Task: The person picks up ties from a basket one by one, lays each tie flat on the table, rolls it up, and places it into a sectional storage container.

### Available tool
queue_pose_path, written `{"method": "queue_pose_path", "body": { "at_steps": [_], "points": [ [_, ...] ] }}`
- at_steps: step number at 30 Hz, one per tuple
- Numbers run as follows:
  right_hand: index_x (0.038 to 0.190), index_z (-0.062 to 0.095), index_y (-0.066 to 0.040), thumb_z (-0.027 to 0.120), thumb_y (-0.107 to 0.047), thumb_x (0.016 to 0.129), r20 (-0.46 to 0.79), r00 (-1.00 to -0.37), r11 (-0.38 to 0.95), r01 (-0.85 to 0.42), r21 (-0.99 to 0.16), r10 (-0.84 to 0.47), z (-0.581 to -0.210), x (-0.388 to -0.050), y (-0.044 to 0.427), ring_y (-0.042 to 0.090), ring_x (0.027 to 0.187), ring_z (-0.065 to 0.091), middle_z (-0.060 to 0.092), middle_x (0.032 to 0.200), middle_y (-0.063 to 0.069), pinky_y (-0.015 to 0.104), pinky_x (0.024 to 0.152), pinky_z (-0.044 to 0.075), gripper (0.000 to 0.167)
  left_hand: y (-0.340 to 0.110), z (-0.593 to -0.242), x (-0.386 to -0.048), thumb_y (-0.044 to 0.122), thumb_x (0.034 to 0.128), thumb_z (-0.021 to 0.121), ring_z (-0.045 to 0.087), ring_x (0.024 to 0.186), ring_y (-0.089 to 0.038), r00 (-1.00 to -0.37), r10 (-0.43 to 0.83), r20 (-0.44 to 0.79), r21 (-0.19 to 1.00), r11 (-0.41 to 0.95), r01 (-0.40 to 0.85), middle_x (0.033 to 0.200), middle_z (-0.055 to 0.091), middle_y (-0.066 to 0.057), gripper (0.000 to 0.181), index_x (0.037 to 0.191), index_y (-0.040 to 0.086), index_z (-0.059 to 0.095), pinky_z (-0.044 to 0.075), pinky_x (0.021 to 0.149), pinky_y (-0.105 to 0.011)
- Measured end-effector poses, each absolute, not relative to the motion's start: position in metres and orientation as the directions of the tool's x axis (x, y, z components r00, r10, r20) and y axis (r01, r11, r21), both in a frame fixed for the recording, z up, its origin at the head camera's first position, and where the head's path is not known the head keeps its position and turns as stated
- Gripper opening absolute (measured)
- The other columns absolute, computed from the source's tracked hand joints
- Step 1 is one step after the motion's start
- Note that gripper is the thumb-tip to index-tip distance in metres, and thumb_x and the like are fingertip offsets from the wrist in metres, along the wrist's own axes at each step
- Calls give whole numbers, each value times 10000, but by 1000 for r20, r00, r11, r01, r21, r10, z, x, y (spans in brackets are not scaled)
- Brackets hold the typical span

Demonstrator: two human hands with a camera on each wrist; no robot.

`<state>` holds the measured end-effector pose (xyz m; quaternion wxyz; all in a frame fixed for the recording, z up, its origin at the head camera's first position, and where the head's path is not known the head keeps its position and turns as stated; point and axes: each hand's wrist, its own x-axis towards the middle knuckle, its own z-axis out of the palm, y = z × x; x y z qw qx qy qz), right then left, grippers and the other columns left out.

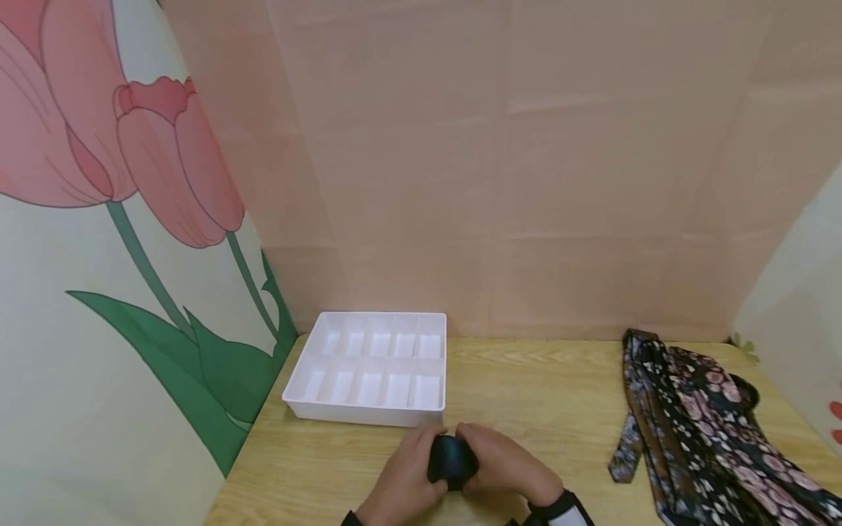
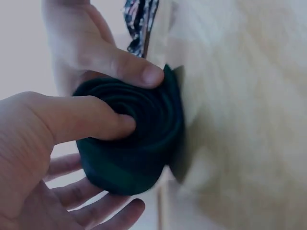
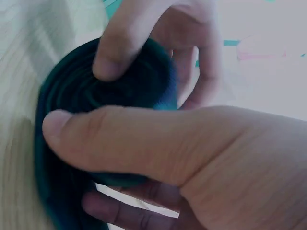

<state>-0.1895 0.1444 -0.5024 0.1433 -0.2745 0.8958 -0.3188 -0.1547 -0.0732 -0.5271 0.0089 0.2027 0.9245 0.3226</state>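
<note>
One tulip-painted wall on the far left. Next, white tray at the back left of the wooden surface, split into compartments, nothing visible in them.

Front centre, just this side of the tray's right end: left hand. Part closed, pinching the roll: thumb pressed into the flat coiled face near its centre, fingers spread loosely on the other side.

Between the hands: the roll, dark green-blue cloth, looks like a necktie wound edge-on. A flap leaves the coil along the side facing the surface, seen in the right wrist view. Can't tell whether the roll touches the surface or sits just off it.

Right hand: also part closed on the roll, thumb across the coiled face to the outer turns, fingers behind.

Far right: floral ties laid in a loose bundle, apart from both hands. Dark round item beside them, partly covered; can't tell what it is.

My read: winding step, well along, flap not yet taken up. Next move calls for the left thumb pinning the core while the right hand feeds the flap round snugly, edges level. Ease off early and I'd expect the coil to spring loose.
</note>
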Motion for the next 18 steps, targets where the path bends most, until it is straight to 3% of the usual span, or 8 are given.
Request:
{"method": "queue_pose_path", "body": {
  "at_steps": [5,12,18],
  "points": [
    [1089,629,-155,995,-85,632,-85,-805,637,-395,-662,-587,-507,-191,147,126,936,619,692,1046,-33,390,862,541,589,-72,-536,-156,66,803,847,581,1288,-171,-911,397,114,652,661,370,1441,563,-5,721,1454,152,550,540,1045,-385],
    [1176,646,-163,975,-322,741,-59,-802,629,-418,-655,-595,-501,-189,146,134,1007,613,626,1122,-42,339,861,554,568,-73,-536,-160,130,767,919,609,1241,-170,-910,384,155,581,710,399,1331,615,41,616,1319,216,660,571,1000,-405],
    [1103,638,-148,992,-194,689,-27,-812,625,-427,-653,-583,-507,-192,148,95,920,582,652,1028,-43,298,802,512,548,-69,-536,-159,104,760,867,552,1345,-205,-928,340,152,631,690,356,1469,574,-5,800,1491,146,547,526,1094,-455]
  ]
}}
